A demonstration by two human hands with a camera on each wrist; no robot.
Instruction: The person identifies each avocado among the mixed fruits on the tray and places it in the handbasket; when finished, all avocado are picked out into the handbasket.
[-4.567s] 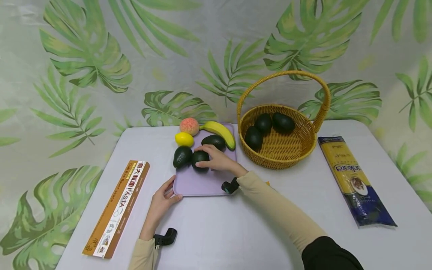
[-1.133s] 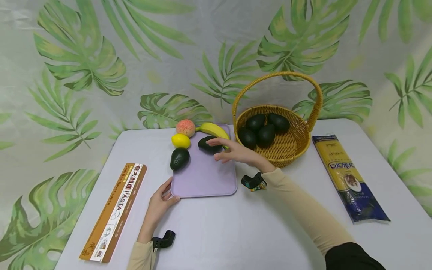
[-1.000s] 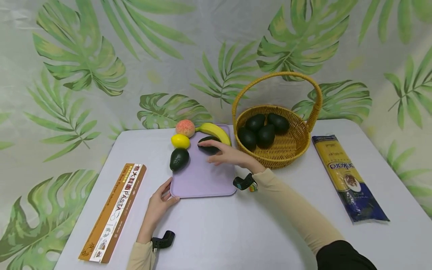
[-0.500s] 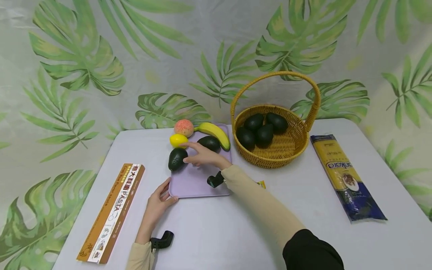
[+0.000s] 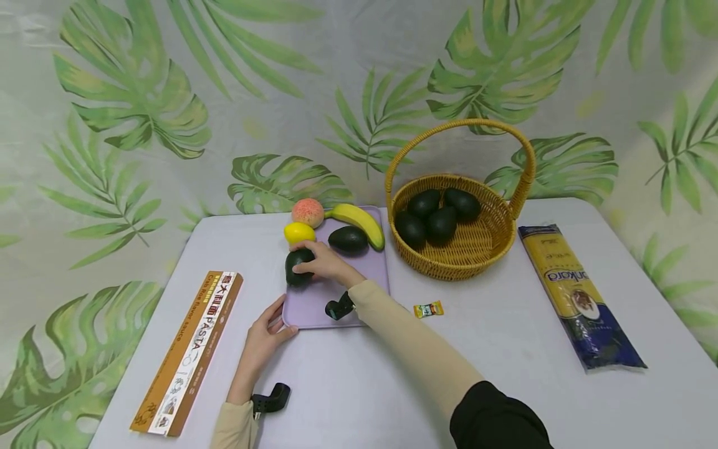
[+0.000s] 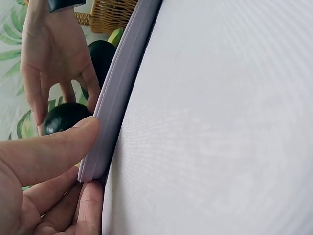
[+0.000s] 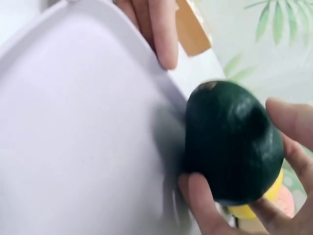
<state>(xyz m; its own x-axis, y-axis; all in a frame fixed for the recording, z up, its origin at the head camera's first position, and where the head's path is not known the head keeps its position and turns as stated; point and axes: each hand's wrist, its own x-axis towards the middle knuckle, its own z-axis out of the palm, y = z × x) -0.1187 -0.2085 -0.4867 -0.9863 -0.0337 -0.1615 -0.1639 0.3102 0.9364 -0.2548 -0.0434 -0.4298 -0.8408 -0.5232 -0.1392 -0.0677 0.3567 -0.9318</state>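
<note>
My right hand (image 5: 322, 262) curls its fingers and thumb round a dark green avocado (image 7: 234, 142) at the left side of a lilac tray (image 5: 314, 312). The right wrist view shows the avocado large, with the thumb and fingers on its sides. My left hand (image 5: 263, 337) grips the tray's near left corner, its thumb (image 6: 58, 149) against the edge and other fingers round the corner. Also on the tray are a second avocado (image 5: 348, 240) and a banana (image 5: 359, 221). A lemon (image 5: 299, 232) and a peach (image 5: 308, 212) sit by its left and far left edge.
A wicker basket (image 5: 499, 249) with a tall handle stands right of the tray and holds several avocados (image 5: 441, 224). A small wrapped sweet (image 5: 429, 309) lies before it. A pasta box (image 5: 187, 355) is at the left, a pasta bag (image 5: 580, 296) at the right.
One avocado went from the tray into the basket earlier. My right hand then came back leftward over the tray and took hold of the left avocado. The left hand stayed at the corner.
</note>
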